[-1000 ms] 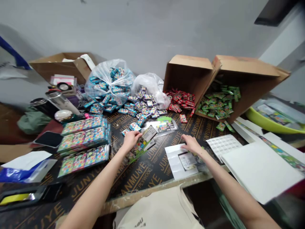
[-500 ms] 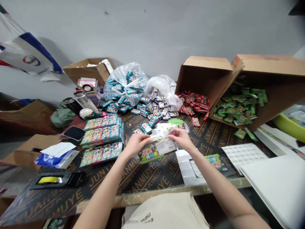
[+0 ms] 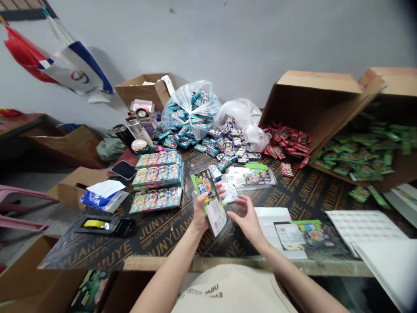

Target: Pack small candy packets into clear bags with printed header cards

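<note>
My left hand (image 3: pixel 202 213) is closed around a printed card packet (image 3: pixel 208 195) in a clear plastic sleeve, black and green with a white label on its lower part. The packet is tilted up off the table. My right hand (image 3: pixel 249 219) is beside its lower right edge, thumb and fingers apart, with nothing visible between them. Just beyond the hands lie more sleeved card packets (image 3: pixel 252 177), overlapping each other. Another packet (image 3: pixel 304 234) rests on white paper to the right of my right hand.
Stacks of colourful packs (image 3: pixel 158 174) stand at left, near a phone (image 3: pixel 124 170) and a black tape dispenser (image 3: pixel 102 225). Behind are bags of blue packets (image 3: pixel 192 115) and purple packets (image 3: pixel 230 143). Cartons hold red packets (image 3: pixel 289 141) and green packets (image 3: pixel 361 152). A sticker sheet (image 3: pixel 361 224) lies right.
The card packet has been raised and turned from lying flat to tilted upright in my left hand. My right hand has come away from it. The view has swung left.
</note>
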Available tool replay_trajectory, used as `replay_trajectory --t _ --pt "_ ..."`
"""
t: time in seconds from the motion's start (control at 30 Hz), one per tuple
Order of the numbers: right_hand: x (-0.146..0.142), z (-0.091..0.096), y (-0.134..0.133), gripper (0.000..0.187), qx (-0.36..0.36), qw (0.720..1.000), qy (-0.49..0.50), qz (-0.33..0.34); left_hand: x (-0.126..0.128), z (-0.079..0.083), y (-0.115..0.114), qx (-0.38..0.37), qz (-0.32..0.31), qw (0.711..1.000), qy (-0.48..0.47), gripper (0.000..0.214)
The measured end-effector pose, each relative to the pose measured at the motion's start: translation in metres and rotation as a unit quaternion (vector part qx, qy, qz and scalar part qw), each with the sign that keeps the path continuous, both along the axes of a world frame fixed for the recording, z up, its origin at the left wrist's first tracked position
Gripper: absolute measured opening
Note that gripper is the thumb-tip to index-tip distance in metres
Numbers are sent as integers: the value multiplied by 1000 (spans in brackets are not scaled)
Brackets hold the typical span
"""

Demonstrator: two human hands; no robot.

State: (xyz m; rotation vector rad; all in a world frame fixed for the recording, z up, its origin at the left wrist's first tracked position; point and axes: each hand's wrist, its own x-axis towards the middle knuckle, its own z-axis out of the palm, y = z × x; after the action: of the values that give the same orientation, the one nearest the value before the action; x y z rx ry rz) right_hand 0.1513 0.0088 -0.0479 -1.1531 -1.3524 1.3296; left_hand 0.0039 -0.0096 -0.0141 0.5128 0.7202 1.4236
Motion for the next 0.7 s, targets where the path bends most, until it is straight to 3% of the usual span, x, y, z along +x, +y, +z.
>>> replay_trajectory --t 0.1,0.2,0.33,0.5,0.6,0.7 --pt "11 24 17 53 183 975 -112 -58 -1 -4 -11 -21 -78 994 71 53" --pt "19 44 33 50 250 958 -140 6 6 -13 -18 -16 -135 982 129 49" --pt "22 52 42 30 296 927 -200 114 11 -19 -15 -6 -165 976 143 53" --pt "30 52 47 38 296 862 -266 315 3 -5 -15 21 -180 971 155 58" --pt "35 54 50 62 258 865 -279 328 2 4 -21 -16 -186 969 163 49" --pt "33 55 54 72 213 892 -216 334 5 7 -24 -81 -170 971 146 38"
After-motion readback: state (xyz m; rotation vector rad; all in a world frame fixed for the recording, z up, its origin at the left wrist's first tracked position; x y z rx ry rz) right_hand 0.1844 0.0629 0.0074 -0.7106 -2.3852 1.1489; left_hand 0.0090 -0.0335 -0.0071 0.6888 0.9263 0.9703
